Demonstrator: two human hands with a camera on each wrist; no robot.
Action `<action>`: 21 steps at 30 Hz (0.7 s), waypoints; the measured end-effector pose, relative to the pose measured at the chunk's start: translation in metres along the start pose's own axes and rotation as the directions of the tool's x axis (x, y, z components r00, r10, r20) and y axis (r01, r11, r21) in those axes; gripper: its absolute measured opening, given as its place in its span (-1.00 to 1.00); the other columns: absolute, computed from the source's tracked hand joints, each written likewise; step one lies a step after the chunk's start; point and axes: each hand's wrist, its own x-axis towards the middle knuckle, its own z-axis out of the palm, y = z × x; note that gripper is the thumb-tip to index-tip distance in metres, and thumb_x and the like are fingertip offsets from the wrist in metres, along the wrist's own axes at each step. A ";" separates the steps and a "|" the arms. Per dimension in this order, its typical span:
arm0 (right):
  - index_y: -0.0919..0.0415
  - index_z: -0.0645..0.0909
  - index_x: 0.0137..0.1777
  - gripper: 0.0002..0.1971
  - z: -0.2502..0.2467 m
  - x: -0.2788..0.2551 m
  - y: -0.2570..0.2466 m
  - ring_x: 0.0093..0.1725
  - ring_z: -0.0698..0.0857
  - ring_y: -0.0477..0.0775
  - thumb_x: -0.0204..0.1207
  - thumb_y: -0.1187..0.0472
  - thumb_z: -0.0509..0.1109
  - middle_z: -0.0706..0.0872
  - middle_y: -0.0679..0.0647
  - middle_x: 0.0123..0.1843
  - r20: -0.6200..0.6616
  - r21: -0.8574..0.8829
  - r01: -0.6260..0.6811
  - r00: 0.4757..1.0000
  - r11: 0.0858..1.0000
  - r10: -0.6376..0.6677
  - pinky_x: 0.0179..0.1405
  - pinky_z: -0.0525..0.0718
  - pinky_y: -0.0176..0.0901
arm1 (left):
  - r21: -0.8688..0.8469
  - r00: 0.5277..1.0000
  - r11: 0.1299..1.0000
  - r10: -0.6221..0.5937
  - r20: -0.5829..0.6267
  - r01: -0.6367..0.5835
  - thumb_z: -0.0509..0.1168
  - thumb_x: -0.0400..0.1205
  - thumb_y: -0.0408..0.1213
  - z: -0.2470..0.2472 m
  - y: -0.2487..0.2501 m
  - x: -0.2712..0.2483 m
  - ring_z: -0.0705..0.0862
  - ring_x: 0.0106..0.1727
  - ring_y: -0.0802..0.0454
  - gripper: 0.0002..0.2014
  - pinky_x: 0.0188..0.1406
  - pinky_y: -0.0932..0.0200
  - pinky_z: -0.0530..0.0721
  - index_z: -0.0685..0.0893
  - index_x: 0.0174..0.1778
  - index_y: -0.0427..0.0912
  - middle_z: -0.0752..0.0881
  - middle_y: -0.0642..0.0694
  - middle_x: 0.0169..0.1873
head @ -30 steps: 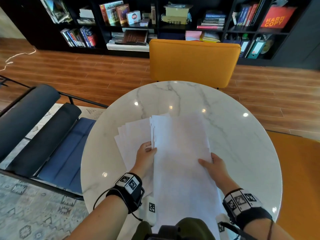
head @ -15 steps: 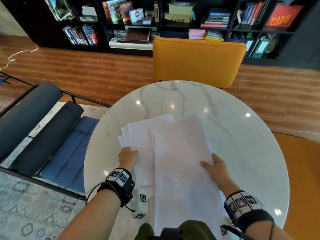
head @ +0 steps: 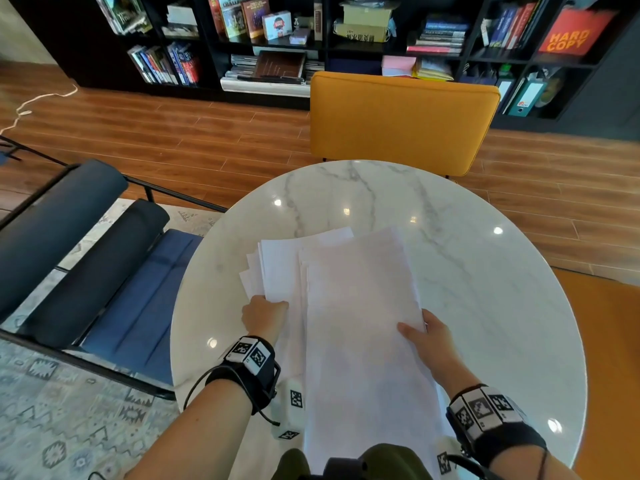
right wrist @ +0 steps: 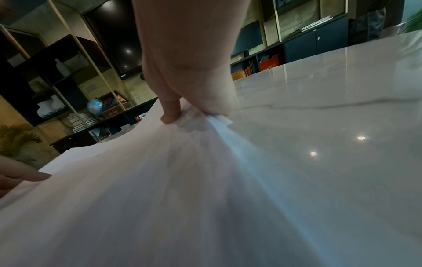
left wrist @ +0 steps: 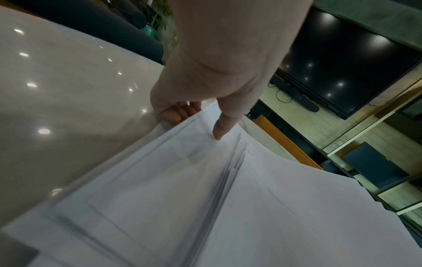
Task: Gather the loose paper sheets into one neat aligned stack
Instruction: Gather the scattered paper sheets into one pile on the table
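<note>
On marble table (head: pixel 485 306), paper sheets (head: pixel 360 323) hiding both hands' fingers

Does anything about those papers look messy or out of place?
Yes. The sheets under the left hand fan out leftward, their corners staggered, beside the pile pinched by the right hand. Nothing looks torn.

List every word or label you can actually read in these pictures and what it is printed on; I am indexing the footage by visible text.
"HARD COPY": red-orange book cover on the top right shelf of the bookcase.
Book spines, the small box, the teal binder label: too small or blurred.
Wrist-band tags: square codes, no words.
Paper sheets: no legible text.
</note>
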 end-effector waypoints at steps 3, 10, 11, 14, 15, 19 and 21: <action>0.16 0.63 0.08 -0.79 0.001 0.000 0.000 -0.09 0.77 0.22 0.46 0.31 0.44 0.78 0.10 -0.11 0.002 0.005 -0.006 1.000 1.000 0.006 -0.09 0.70 -0.01 | 0.072 0.998 0.997 -0.015 -0.056 0.019 0.39 0.41 -0.24 -0.002 0.003 -0.007 0.58 0.21 -0.30 -0.44 0.01 0.03 0.59 0.48 0.33 -0.30 0.47 -0.28 0.28; 0.17 0.64 0.12 -0.76 0.001 0.002 0.002 -0.11 0.78 0.17 0.46 0.29 0.45 0.80 0.09 -0.08 0.014 0.002 -0.009 1.000 1.000 0.009 -0.14 0.71 -0.05 | -0.036 0.998 0.998 0.060 0.033 -0.059 0.32 0.49 -0.34 0.000 0.003 -0.004 0.67 -0.09 -0.19 -0.67 -0.22 0.12 0.57 0.58 0.13 -0.43 0.70 -0.25 -0.05; 0.16 0.63 0.13 -0.76 0.001 0.003 0.002 -0.09 0.78 0.17 0.46 0.28 0.45 0.80 0.06 -0.08 0.019 0.000 -0.014 1.000 1.000 0.014 -0.10 0.72 -0.02 | -0.028 0.996 0.997 0.079 0.044 -0.078 0.28 0.54 -0.34 0.001 0.003 -0.006 0.62 -0.08 -0.17 -0.70 -0.16 0.11 0.55 0.56 0.14 -0.43 0.67 -0.26 -0.03; 0.15 0.62 0.14 -0.75 0.002 0.003 0.003 -0.06 0.78 0.19 0.46 0.27 0.45 0.79 0.06 -0.07 0.036 0.000 -0.021 0.999 1.000 0.021 -0.05 0.72 0.02 | -0.064 0.990 0.991 0.120 0.072 -0.116 0.10 0.63 -0.37 0.004 0.004 -0.012 0.51 -0.01 -0.12 -0.72 -0.04 0.09 0.47 0.47 0.22 -0.39 0.55 -0.24 0.03; 0.17 0.62 0.15 -0.75 0.002 0.003 0.002 -0.05 0.78 0.20 0.46 0.28 0.45 0.79 0.08 -0.06 0.040 0.004 -0.023 0.999 1.000 0.023 -0.05 0.72 0.02 | -0.093 0.988 0.989 0.127 0.084 -0.119 0.06 0.64 -0.38 0.004 0.004 -0.015 0.49 -0.01 -0.10 -0.74 -0.04 0.10 0.45 0.46 0.22 -0.36 0.53 -0.21 0.03; 0.21 0.63 0.16 -0.73 0.005 0.002 0.000 -0.04 0.79 0.23 0.45 0.27 0.46 0.80 0.15 -0.02 0.056 -0.004 -0.024 0.998 1.000 0.024 0.01 0.74 0.08 | -0.225 0.983 0.971 0.113 0.148 -0.078 -0.01 0.65 -0.34 0.006 0.003 -0.023 0.44 -0.16 -0.04 -0.81 -0.10 0.08 0.41 0.45 0.09 -0.24 0.49 -0.16 -0.12; 0.22 0.63 0.15 -0.74 0.010 0.001 -0.003 -0.04 0.78 0.23 0.46 0.28 0.46 0.80 0.16 -0.01 0.071 -0.026 -0.020 0.997 0.999 0.022 0.00 0.74 0.06 | -0.252 0.971 0.964 0.135 0.197 -0.083 -0.02 0.69 -0.19 0.008 0.003 -0.028 0.55 -0.10 -0.08 -0.76 0.02 0.00 0.47 0.47 0.08 -0.23 0.57 -0.16 -0.08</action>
